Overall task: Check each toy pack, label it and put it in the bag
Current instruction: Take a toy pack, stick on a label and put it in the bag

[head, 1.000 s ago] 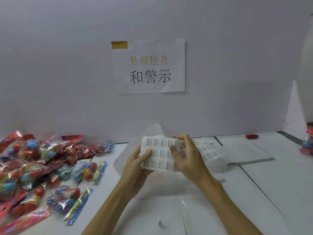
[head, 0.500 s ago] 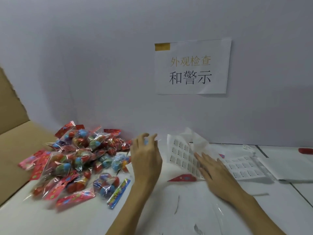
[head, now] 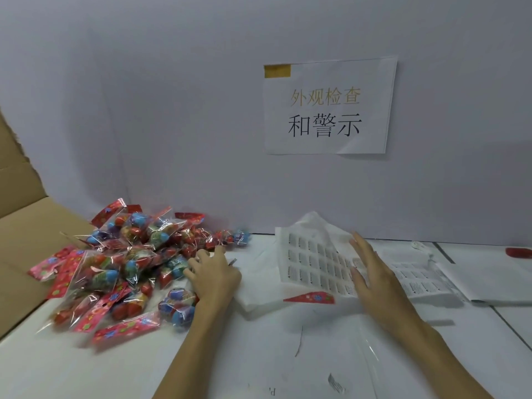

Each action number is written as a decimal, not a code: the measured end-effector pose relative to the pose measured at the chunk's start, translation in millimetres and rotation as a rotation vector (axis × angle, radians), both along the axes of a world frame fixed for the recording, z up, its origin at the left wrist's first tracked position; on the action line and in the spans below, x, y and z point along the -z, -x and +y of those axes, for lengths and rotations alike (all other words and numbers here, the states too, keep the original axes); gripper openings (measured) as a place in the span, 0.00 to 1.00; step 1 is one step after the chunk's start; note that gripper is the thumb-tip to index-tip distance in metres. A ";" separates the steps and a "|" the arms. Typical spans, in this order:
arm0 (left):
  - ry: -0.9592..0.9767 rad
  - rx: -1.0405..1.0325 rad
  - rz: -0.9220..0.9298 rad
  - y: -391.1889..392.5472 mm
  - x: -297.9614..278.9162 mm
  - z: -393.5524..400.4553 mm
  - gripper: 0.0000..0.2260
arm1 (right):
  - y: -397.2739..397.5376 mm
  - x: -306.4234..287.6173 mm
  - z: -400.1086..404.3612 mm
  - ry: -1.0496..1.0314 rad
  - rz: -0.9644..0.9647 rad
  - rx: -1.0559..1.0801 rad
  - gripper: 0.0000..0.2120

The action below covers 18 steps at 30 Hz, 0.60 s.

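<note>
Step judged: 1 pack to be picked from packs [head: 126,269] heaped at worktop [head: 86,370] left edge. Left hand [head: 214,276] reaches pile edge, fingers curled, grip unclear. Right hand [head: 371,272] spread flat on labels [head: 313,263] at back edge. Single pack best isolated; labels kept pinned.

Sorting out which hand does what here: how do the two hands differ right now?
The left hand reaches into the pile of toy packs, fingers curled at one; the right hand lies with fingers straight on the label sheet. Whether the left hand grips a pack is unclear. Both are bare.
</note>
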<state>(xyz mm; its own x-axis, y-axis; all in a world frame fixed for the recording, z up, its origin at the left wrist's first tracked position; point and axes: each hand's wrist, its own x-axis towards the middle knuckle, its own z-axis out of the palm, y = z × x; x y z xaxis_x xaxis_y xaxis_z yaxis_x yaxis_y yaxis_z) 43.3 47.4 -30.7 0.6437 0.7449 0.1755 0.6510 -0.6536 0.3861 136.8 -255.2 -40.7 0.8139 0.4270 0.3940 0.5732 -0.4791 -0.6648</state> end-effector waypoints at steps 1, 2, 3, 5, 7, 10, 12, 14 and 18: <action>0.008 -0.001 -0.068 0.6 -0.4 0.8 0.17 | 5.2 -4.1 2.5 -0.048 -0.042 0.001 0.32; 0.009 -0.002 -0.151 0.7 -1.6 0.8 0.16 | 11.1 -8.7 5.1 -0.100 -0.084 0.001 0.29; 0.002 0.006 -0.247 0.6 -3.5 -0.1 0.16 | 16.5 -12.9 7.5 -0.150 -0.129 0.000 0.25; -0.009 0.059 -0.478 -0.4 -9.0 -4.4 0.17 | 25.4 -18.9 10.6 -0.225 -0.242 -0.010 0.17; -0.008 0.132 -0.697 -2.4 -16.2 -9.4 0.18 | 30.6 -21.0 12.6 -0.231 -0.348 -0.068 0.10; 0.032 0.245 -0.934 -3.8 -23.2 -17.1 0.18 | 34.4 -16.7 18.0 -0.117 -0.288 -0.208 0.08; 0.095 0.327 -1.040 -2.3 -27.2 -23.4 0.18 | 32.8 -8.1 20.9 0.033 -0.195 -0.249 0.10; 0.124 0.408 -1.143 0.6 -31.6 -31.0 0.16 | 28.1 1.7 22.2 0.235 -0.150 -0.252 0.14; 0.272 0.527 -1.336 5.3 -39.8 -43.4 0.10 | 21.0 7.3 21.9 0.412 -0.050 -0.226 0.19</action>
